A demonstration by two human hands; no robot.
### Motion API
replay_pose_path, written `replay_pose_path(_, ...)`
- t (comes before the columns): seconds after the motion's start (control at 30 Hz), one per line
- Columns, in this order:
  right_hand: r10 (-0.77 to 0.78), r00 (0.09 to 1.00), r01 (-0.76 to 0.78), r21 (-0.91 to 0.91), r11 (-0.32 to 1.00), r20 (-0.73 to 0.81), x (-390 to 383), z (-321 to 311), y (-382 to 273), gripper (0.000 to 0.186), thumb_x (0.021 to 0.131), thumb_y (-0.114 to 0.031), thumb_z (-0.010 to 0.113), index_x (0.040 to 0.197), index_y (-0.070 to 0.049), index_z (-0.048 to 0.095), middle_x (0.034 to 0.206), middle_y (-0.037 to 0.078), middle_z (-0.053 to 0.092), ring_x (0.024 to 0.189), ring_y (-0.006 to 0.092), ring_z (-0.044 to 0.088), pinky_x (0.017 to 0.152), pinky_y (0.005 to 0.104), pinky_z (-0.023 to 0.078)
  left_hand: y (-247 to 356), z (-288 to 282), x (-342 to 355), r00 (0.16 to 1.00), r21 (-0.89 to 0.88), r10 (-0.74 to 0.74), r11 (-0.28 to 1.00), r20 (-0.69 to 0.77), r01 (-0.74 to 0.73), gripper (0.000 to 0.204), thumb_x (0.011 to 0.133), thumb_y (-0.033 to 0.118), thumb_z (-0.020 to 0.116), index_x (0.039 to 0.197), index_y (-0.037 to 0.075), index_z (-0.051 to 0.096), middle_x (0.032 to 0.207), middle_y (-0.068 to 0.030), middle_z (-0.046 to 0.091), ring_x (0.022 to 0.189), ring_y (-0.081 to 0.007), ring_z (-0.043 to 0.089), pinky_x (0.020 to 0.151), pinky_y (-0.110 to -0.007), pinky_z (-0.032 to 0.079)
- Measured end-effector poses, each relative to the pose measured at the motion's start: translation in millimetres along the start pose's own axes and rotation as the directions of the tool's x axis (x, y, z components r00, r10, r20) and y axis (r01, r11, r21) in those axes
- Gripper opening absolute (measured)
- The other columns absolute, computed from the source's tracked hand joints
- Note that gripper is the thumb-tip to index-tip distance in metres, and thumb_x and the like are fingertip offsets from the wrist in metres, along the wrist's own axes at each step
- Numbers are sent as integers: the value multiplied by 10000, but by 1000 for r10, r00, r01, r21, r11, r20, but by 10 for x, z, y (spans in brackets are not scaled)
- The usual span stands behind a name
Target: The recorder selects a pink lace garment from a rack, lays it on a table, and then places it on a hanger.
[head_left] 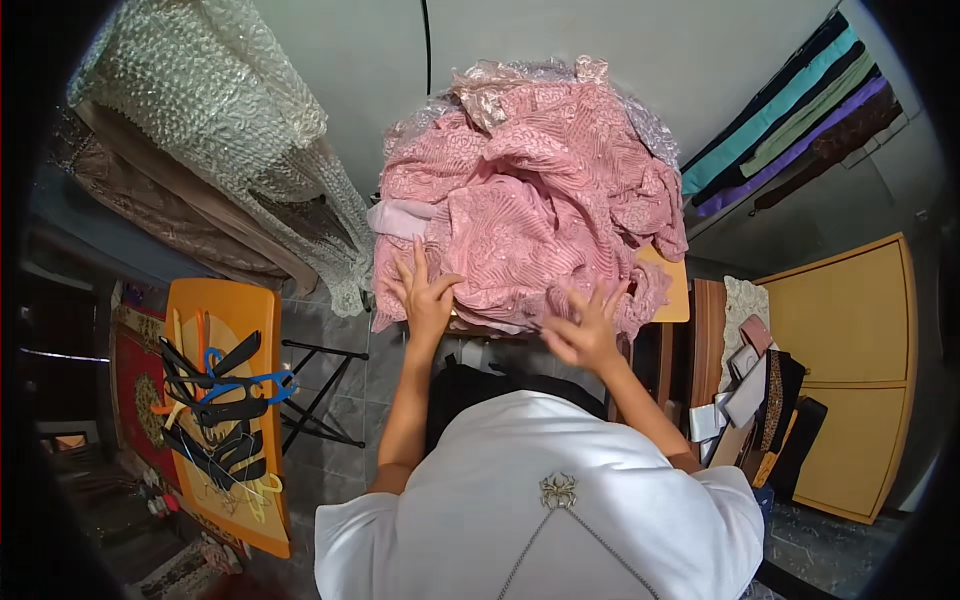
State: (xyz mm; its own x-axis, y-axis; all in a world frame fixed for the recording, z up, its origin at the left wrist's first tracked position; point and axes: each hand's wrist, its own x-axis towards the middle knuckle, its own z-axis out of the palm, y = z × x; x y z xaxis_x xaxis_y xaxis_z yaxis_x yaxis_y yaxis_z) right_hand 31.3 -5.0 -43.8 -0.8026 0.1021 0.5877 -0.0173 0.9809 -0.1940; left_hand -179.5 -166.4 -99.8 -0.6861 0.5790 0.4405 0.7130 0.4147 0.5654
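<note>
A large heap of pink lace fabric, patterned and sequinned, lies bunched up in front of me. My left hand rests at its near left edge with the fingers spread over the cloth. Just beyond those fingertips is a plain pale pink piece. At the near right edge, my right hand has its fingers apart, slightly blurred, over or touching the fabric. I see nothing gripped in either hand. Part of a yellow wooden tabletop shows under the heap on the right.
An orange folding table with a pile of hangers stands at left. Pale sequinned garments hang at upper left. Folded cloths hang on a rack at upper right. A yellow cabinet and several boxes are at right.
</note>
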Motion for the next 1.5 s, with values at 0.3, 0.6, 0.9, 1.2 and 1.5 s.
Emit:
replay_pose_path(0.3, 403, 902, -426, -166, 889, -154, 1336, 39, 766, 558, 726, -360, 690, 1237, -227, 508, 1437, 175, 186, 1323, 492, 10, 954, 725, -1, -217, -218, -211, 998, 26, -63, 998, 21, 62, 241, 637, 70, 667, 771, 266, 707, 1462, -128, 235, 1343, -453, 72, 979, -682, -62)
replay_pose_path(0.6, 419, 839, -467, -64, 882, -346, 1222, -1, 1124, 145, 768, -139, 615, 894, -198, 657, 1377, 38, 364, 1338, 444, 96, 964, 711, -46, -239, -101, -401, 951, 133, -300, 948, 78, 289, 529, 697, 406, 660, 1168, 190, 557, 1460, -208, 167, 1342, -458, 21, 904, -746, -60)
replay_pose_path(0.9, 297, 876, -336, -39, 941, -381, 584, -529, 819, 156, 666, -49, 657, 801, -125, 648, 1368, 66, 404, 1360, 401, 108, 1047, 581, -21, -397, 217, -386, 876, 140, -480, 871, 41, 471, 342, 711, 404, 694, 938, 149, 671, 1457, -165, 216, 1330, -475, 57, 870, -782, -10)
replay_pose_path(1.2, 0, 926, -61, 148, 987, 378, -69, -297, -18, 314, 630, -360, 713, 919, -239, 685, 1396, 107, 350, 1315, 504, 74, 943, 720, -90, -417, 209, -339, 884, 47, -458, 885, -88, 463, 195, 763, 237, 636, 869, 75, 612, 1443, -141, 270, 1342, -448, 72, 892, -764, -33)
replay_pose_path(1.5, 238, 835, -178, -164, 970, 496, 558, -116, 32, 811, 590, -361, 763, 1319, -338, 406, 1475, 151, 112, 1330, 479, 22, 944, 737, -11, -238, 70, -348, 923, 84, -328, 933, -203, 350, 108, 783, 179, 611, 866, 132, 663, 1451, -136, 254, 1336, -461, 89, 901, -757, -27)
